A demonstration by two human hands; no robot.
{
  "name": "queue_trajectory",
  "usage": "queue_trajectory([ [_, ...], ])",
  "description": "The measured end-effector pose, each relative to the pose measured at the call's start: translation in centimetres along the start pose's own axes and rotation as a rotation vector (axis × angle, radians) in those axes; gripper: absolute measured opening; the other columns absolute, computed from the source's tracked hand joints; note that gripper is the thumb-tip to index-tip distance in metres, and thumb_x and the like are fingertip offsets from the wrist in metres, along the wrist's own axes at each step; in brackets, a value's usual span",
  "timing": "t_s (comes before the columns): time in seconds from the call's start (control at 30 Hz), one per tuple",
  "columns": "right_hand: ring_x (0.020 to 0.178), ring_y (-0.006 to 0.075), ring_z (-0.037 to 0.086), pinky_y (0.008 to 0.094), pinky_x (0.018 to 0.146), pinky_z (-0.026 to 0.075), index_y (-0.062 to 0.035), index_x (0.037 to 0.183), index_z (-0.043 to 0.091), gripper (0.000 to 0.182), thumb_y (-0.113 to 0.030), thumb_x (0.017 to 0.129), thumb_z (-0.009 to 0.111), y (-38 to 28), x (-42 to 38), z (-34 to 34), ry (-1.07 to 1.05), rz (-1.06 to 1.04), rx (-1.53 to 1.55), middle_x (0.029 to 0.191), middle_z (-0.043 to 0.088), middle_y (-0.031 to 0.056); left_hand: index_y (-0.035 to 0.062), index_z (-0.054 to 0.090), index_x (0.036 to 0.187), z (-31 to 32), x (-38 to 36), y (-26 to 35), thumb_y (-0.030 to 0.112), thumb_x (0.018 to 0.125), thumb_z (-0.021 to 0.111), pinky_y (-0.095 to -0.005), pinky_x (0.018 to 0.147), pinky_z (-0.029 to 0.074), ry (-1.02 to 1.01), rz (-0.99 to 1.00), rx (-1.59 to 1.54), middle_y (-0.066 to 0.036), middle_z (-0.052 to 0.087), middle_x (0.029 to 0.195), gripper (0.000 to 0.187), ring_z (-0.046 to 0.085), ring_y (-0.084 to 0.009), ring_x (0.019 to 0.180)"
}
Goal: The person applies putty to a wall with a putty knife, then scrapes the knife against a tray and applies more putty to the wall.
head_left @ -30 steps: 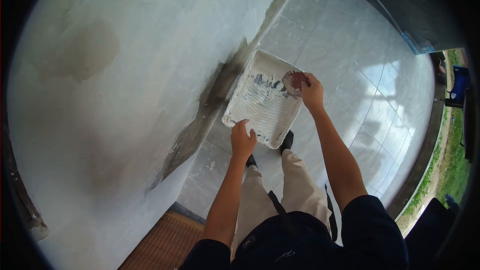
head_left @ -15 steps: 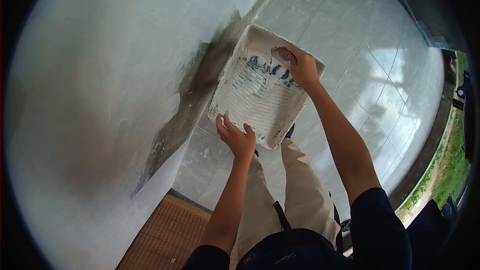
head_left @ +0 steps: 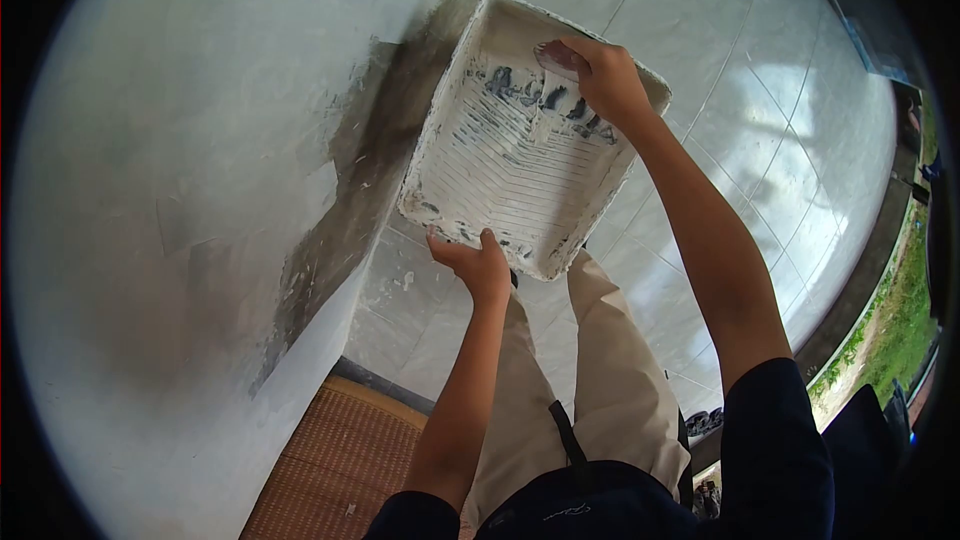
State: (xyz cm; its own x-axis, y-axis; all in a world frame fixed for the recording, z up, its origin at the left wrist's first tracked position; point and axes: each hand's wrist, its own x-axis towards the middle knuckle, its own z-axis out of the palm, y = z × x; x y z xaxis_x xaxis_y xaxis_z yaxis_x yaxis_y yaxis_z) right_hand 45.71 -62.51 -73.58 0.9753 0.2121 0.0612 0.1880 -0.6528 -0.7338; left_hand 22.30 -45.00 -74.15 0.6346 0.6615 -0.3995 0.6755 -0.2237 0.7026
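A white, paint-crusted paint tray (head_left: pixel 535 155) with a ribbed slope and dark smears across its middle is tilted in front of me. At its near edge my left hand (head_left: pixel 478 262) grips the rim, thumb on top and the other fingers partly hidden beneath. Over the deep far end, my right hand (head_left: pixel 603 77) is closed on a small scraper (head_left: pixel 557 57). The scraper has a pinkish, see-through part and is held against the tray's inside; its lower end blends with the white paint.
On the left stands a wall (head_left: pixel 180 190) with patchy grey plaster and a rough brown strip along its base. Glossy grey tiles (head_left: pixel 720 130) cover the floor. A brown woven panel (head_left: pixel 335 450) lies at lower left. Grass (head_left: pixel 895 340) shows beyond the right edge.
The tray and both hands have moved up and away from my body. My left hand's fingers have gone under the tray's rim. The right hand still holds the scraper at the far end.
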Motion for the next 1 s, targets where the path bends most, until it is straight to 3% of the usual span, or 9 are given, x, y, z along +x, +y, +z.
queue_trajectory([
  [0.1,0.085,0.0381,0.067,0.0460,0.077,0.054,-0.0110,0.113,0.070,0.035,0.003,0.083,0.059,0.4,0.9,0.6,-0.012,-0.024,-0.066,0.095,0.070,0.0194,-0.0110,0.003,0.144,0.1,0.1,1.6,0.000,0.085,0.059,-0.0499,0.117,0.022,-0.007,-0.063,-0.066,-0.033,0.012,0.143,0.081,0.020,-0.0459,0.138],
  [0.23,0.084,0.0388,0.067,0.0464,0.077,0.053,-0.0113,0.113,0.070,0.033,0.001,0.085,0.059,0.4,1.6,0.8,-0.051,0.010,-0.087,0.092,0.070,0.0206,-0.0070,0.006,0.144,0.3,0.3,1.4,0.000,0.084,0.061,-0.0458,0.116,0.024,0.018,-0.087,-0.086,-0.033,0.013,0.143,0.081,0.021,-0.0434,0.138],
  [0.33,0.086,0.0391,0.066,0.0466,0.079,0.053,-0.0104,0.114,0.069,0.032,0.000,0.085,0.059,1.1,1.9,0.5,-0.067,-0.014,-0.055,0.093,0.070,0.0217,-0.0099,0.003,0.144,0.3,0.4,1.7,-0.001,0.085,0.059,-0.0487,0.116,0.022,-0.004,-0.085,-0.079,-0.033,0.011,0.143,0.082,0.020,-0.0442,0.138],
  [0.4,0.090,0.0384,0.067,0.0406,0.083,0.052,-0.0042,0.117,0.068,0.031,-0.002,0.088,0.060,1.0,1.5,0.1,-0.117,0.031,-0.071,0.101,0.069,0.0230,-0.0090,0.004,0.144,0.2,0.3,1.8,0.000,0.085,0.059,-0.0484,0.116,0.022,-0.007,-0.105,-0.105,-0.032,0.012,0.142,0.081,0.020,-0.0437,0.137],
  [0.63,0.088,0.0388,0.068,0.0405,0.081,0.053,-0.0045,0.116,0.068,0.030,-0.003,0.087,0.061,-0.3,-0.3,-1.0,-0.146,0.097,-0.063,0.099,0.070,0.0232,-0.0083,0.007,0.143,0.2,0.4,1.5,0.000,0.085,0.059,-0.0485,0.116,0.023,-0.014,-0.113,-0.131,-0.032,0.013,0.141,0.078,0.021,-0.0439,0.136],
  [0.7,0.088,0.0385,0.068,0.0403,0.080,0.053,-0.0041,0.116,0.068,0.030,-0.003,0.087,0.061,-0.1,-0.3,-1.3,0.022,0.057,-0.044,0.098,0.070,0.0230,-0.0049,0.008,0.144,0.1,0.5,1.5,0.000,0.085,0.061,-0.0435,0.113,0.029,-0.016,-0.150,-0.111,-0.030,0.013,0.143,0.080,0.025,-0.0401,0.136],
  [1.0,0.088,0.0409,0.067,0.0420,0.081,0.053,-0.0030,0.116,0.068,0.030,-0.003,0.087,0.060,1.1,-1.5,-0.7,0.036,0.082,-0.124,0.097,0.070,0.0231,-0.0052,0.011,0.143,0.2,0.3,1.1,0.001,0.083,0.063,-0.0445,0.112,0.029,-0.004,-0.107,-0.073,-0.031,0.016,0.141,0.080,0.025,-0.0408,0.134],
])
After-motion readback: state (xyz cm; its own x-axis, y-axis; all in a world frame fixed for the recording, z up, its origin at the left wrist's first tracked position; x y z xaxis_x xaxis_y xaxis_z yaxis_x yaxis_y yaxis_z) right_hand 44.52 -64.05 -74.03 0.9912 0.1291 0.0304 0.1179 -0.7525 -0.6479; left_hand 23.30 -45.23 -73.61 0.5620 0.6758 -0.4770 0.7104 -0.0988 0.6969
